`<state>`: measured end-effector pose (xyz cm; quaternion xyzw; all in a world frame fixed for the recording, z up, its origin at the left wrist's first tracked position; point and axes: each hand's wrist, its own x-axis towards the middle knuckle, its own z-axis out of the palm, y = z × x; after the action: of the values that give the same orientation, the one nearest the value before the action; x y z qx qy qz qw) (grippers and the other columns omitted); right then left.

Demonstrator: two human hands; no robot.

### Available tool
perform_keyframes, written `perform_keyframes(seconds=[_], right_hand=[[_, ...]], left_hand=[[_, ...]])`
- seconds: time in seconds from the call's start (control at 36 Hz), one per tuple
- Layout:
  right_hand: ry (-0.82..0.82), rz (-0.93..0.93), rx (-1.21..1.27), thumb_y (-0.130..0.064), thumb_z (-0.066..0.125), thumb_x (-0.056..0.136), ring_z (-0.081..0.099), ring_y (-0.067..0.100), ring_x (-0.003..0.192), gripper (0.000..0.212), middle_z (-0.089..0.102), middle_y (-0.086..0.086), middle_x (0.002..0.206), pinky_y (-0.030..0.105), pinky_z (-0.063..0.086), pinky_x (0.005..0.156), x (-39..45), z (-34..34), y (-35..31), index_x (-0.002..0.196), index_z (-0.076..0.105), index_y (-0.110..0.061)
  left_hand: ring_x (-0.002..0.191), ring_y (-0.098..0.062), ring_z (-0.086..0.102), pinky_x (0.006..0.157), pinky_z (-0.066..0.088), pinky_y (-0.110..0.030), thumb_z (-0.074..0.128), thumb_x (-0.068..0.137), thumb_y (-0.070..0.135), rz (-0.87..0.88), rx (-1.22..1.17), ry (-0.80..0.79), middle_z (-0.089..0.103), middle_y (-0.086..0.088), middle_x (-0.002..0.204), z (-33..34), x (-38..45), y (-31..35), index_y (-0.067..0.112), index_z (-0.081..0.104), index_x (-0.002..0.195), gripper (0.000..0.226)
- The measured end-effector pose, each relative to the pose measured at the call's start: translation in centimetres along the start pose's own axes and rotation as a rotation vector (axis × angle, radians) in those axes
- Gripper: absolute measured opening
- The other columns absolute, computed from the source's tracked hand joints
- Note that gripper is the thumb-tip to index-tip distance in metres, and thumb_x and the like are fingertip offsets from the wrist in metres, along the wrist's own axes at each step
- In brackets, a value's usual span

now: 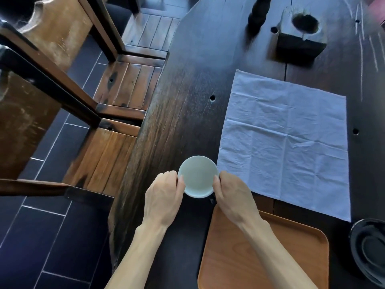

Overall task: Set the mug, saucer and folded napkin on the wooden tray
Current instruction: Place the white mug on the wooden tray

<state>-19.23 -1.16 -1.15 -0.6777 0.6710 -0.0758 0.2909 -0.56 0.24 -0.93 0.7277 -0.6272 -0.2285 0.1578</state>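
A pale round mug (197, 177), seen from above, is held over the dark table just beyond the tray's far left corner. My left hand (163, 196) grips its left rim and my right hand (231, 195) grips its right side, where a dark handle peeks out. The wooden tray (291, 253) lies at the near right, bare where I can see it. A white napkin (289, 140) is spread flat and unfolded on the table beyond the tray. A dark saucer (368, 247) sits at the right edge, partly cut off.
The long dark wooden table (183, 113) has small holes in it. A dark wooden block (300, 38) with a round hollow and a turned dark post (259, 13) stand at the far end. Wooden chairs (116, 142) line the left side over dark floor tiles.
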Motion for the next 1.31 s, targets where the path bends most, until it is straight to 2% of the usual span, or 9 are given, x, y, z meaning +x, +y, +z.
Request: perform_keyframes(seconds=[0.28, 0.42, 0.58, 0.86, 1.11, 1.19, 1.31], right_hand=[[0.018, 0.039, 0.021, -0.036, 0.034, 0.105, 0.039, 0.016, 0.059, 0.04, 0.042, -0.003, 0.063, 0.033, 0.025, 0.055, -2.1, -1.9, 1.3, 0.068, 0.032, -0.019], [0.018, 0.066, 0.025, -0.035, 0.035, 0.105, 0.042, 0.015, 0.062, 0.039, 0.043, -0.004, 0.064, 0.025, 0.031, 0.055, -4.2, -2.6, 2.6, 0.068, 0.031, -0.023], [0.008, 0.079, 0.019, -0.036, 0.034, 0.105, 0.044, 0.015, 0.064, 0.038, 0.043, -0.005, 0.064, 0.034, 0.035, 0.059, -6.7, -3.3, 4.1, 0.069, 0.031, -0.025], [-0.015, 0.13, 0.037, -0.035, 0.034, 0.106, 0.044, 0.013, 0.064, 0.038, 0.041, -0.005, 0.063, 0.026, 0.036, 0.059, -9.8, -3.0, 6.1, 0.069, 0.03, -0.027], [-0.044, 0.154, 0.037, -0.037, 0.032, 0.106, 0.043, 0.014, 0.066, 0.037, 0.043, -0.006, 0.066, 0.03, 0.034, 0.06, -10.8, -2.0, 6.8, 0.07, 0.031, -0.025], [-0.039, 0.16, 0.053, -0.037, 0.032, 0.106, 0.044, 0.015, 0.067, 0.037, 0.043, -0.005, 0.066, 0.029, 0.034, 0.06, -10.8, -1.8, 6.8, 0.071, 0.033, -0.024], [-0.025, 0.149, 0.047, -0.036, 0.033, 0.106, 0.045, 0.016, 0.067, 0.037, 0.044, -0.005, 0.066, 0.034, 0.038, 0.063, -10.6, -1.9, 6.7, 0.071, 0.032, -0.024]], left_hand=[[0.059, -0.016, 0.04, 0.05, 0.034, -0.032, 0.047, 0.098, 0.031, 0.035, 0.001, 0.017, 0.04, 0.006, 0.059, -0.2, -2.0, 2.4, 0.017, 0.033, 0.064, 0.039], [0.057, -0.015, 0.04, 0.049, 0.039, -0.033, 0.046, 0.098, 0.031, 0.056, -0.031, 0.01, 0.041, 0.006, 0.059, 0.3, -3.6, 3.8, 0.018, 0.035, 0.064, 0.038], [0.056, -0.014, 0.039, 0.049, 0.038, -0.033, 0.043, 0.098, 0.035, 0.069, -0.063, -0.024, 0.039, 0.007, 0.059, 1.5, -5.6, 4.9, 0.021, 0.031, 0.064, 0.038], [0.055, -0.012, 0.038, 0.048, 0.037, -0.03, 0.055, 0.096, 0.028, 0.081, -0.044, -0.058, 0.034, 0.009, 0.058, 3.2, -8.6, 5.8, 0.026, 0.028, 0.065, 0.041], [0.057, -0.012, 0.038, 0.053, 0.031, -0.025, 0.053, 0.098, 0.03, 0.036, -0.028, -0.099, 0.035, 0.009, 0.058, 4.1, -9.9, 5.6, 0.026, 0.029, 0.064, 0.041], [0.058, -0.012, 0.039, 0.053, 0.033, -0.027, 0.051, 0.098, 0.031, 0.019, -0.041, -0.106, 0.035, 0.008, 0.058, 4.3, -9.9, 5.5, 0.026, 0.029, 0.064, 0.041], [0.058, -0.013, 0.04, 0.052, 0.037, -0.029, 0.05, 0.098, 0.032, 0.011, -0.046, -0.108, 0.037, 0.008, 0.059, 4.4, -9.7, 5.4, 0.024, 0.03, 0.064, 0.04]])
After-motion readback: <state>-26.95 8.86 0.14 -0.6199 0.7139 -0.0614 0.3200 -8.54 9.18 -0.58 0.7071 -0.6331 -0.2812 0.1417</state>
